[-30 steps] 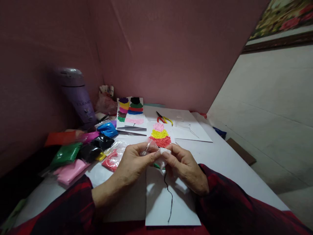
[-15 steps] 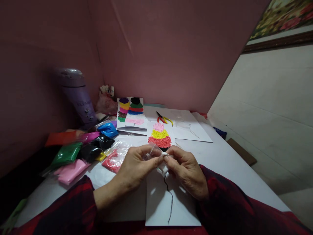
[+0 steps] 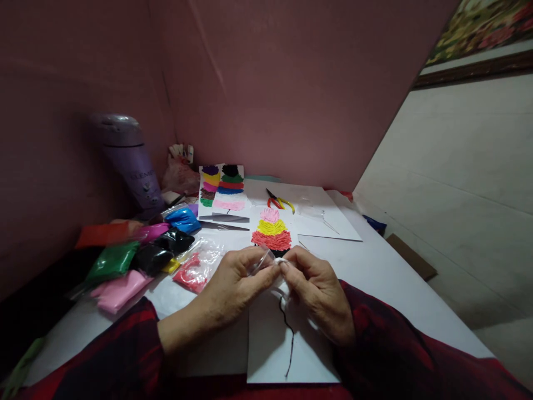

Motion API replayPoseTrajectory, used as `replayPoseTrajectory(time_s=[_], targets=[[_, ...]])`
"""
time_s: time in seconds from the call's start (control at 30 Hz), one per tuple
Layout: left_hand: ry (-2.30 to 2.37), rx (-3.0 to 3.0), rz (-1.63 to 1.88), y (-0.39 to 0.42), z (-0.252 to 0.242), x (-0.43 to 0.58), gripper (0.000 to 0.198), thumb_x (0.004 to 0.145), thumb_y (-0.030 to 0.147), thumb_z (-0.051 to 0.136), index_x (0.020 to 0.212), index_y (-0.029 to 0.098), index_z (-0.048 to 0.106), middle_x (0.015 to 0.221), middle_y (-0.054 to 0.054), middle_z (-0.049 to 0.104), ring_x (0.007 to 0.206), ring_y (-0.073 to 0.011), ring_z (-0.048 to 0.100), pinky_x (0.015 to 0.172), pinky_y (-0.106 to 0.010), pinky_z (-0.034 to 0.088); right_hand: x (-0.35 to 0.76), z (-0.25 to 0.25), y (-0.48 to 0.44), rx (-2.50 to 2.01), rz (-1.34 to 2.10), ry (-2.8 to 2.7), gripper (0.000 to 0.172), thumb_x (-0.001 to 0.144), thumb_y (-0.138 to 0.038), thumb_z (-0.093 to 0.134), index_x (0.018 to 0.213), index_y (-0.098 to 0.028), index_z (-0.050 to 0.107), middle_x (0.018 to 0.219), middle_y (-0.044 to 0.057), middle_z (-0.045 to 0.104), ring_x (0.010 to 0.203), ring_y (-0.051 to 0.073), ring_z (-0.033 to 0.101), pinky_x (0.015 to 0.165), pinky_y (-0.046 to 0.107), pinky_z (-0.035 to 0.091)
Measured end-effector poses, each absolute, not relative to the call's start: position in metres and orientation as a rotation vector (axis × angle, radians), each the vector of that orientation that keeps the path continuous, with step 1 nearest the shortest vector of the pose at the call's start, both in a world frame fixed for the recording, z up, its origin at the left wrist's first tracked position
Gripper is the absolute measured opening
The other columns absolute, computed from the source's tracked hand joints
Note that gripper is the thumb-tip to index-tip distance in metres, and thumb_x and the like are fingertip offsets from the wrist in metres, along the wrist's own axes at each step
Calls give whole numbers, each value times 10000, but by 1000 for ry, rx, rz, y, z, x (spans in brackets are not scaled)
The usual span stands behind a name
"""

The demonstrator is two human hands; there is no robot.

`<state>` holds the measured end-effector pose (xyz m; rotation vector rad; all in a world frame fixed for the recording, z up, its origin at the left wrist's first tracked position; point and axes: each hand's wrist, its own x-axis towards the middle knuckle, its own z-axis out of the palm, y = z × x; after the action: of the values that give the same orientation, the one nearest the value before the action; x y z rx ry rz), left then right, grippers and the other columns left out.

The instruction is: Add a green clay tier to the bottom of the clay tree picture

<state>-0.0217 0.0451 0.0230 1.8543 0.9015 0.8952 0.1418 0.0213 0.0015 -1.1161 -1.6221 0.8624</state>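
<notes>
Both hands meet over a white board at the near middle of the table. My left hand pinches a clear plastic bag by its fingertips. My right hand is closed on soft white material that bulges between the hands, partly hidden by the fingers. Below them a thin dark wavy line runs down the board. Just beyond the fingertips, the board bears textured bands of pink, yellow, red and black.
Coloured packets lie at the left, beside an opened red packet. A purple bottle stands behind them. Farther back are a card with coloured bands, pliers and another white board.
The white material between the fingers has changed shape and more of it shows at the top. Both hands stay in nearly the same place.
</notes>
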Motion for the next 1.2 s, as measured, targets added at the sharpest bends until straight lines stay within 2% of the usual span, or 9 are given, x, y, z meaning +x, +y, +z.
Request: replayPoseTrajectory(time_s=[0.27,0.47,0.7,0.9,1.2], targets=[[866,1544,961,45,14,-20,174,723,290,713,762,155,612,643,28,585,572,-95,478,533,-204,362,144,8,27,-1098,920,-1452,257,861,-378,537,693,-189,494,479,-70,442,405,77,381,400,206,301],[787,1410,1006,45,16,-20,258,693,249,755,924,165,678,856,-32,699,769,-164,628,701,-267,490,147,6,30,-1079,930,-1472,261,865,-385,539,698,-188,494,484,-68,446,411,79,381,404,206,299],[837,1383,992,47,13,-19,158,711,262,737,832,161,721,850,-44,729,767,-162,647,721,-274,501,144,4,26,-1100,920,-1534,256,880,-378,522,711,-187,504,514,-59,457,445,83,398,428,212,320],[917,1648,1038,45,13,-20,106,771,253,658,751,158,700,745,-21,702,718,-152,619,697,-262,471,143,2,24,-1132,872,-1582,245,890,-350,508,704,-191,507,506,-61,443,444,88,412,421,215,320],[829,1796,920,46,21,-23,203,840,266,545,678,145,569,650,25,509,661,-115,454,635,-233,363,143,2,23,-1112,885,-1573,247,898,-352,509,716,-185,518,520,-64,434,452,80,403,424,205,319]])
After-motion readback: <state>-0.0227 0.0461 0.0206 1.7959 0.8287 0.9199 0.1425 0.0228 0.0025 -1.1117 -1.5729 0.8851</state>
